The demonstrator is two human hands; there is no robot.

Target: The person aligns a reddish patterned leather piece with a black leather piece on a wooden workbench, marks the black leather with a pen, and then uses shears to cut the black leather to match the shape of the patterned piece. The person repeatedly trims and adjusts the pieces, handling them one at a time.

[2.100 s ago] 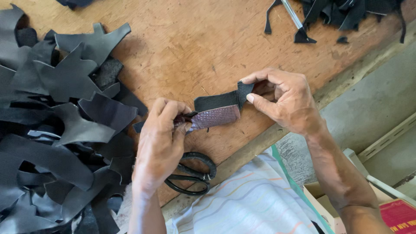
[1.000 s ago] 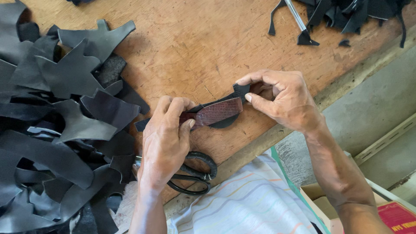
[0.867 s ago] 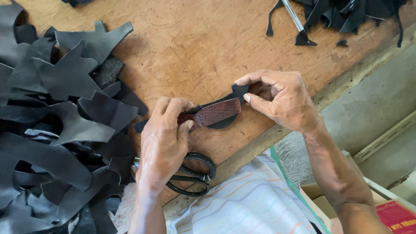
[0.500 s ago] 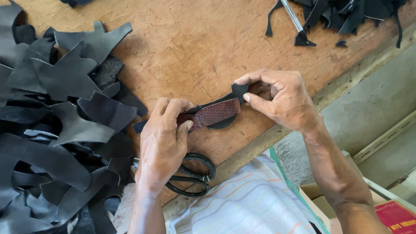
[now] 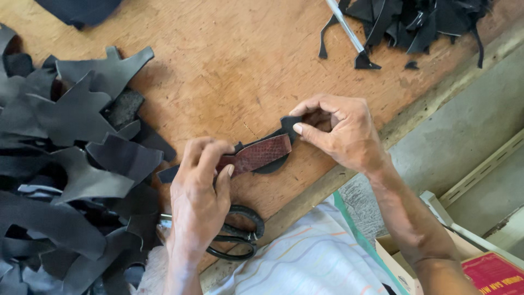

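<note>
A narrow dark red textured leather strip lies against a black leather piece just above a brown wooden table. My left hand pinches the strip's left end between thumb and fingers. My right hand grips the right end, where the black piece sticks out past the red strip. Both pieces are held together, stretched between the two hands.
A large heap of black leather cut-outs covers the table's left side. Black-handled scissors lie under my left wrist near the table edge. More black scraps and a white-handled tool lie at the top right. A cardboard box stands at the lower right.
The red strip has been turned flatter against the black piece and now shows its broad face. Both hands have stayed almost where they were.
</note>
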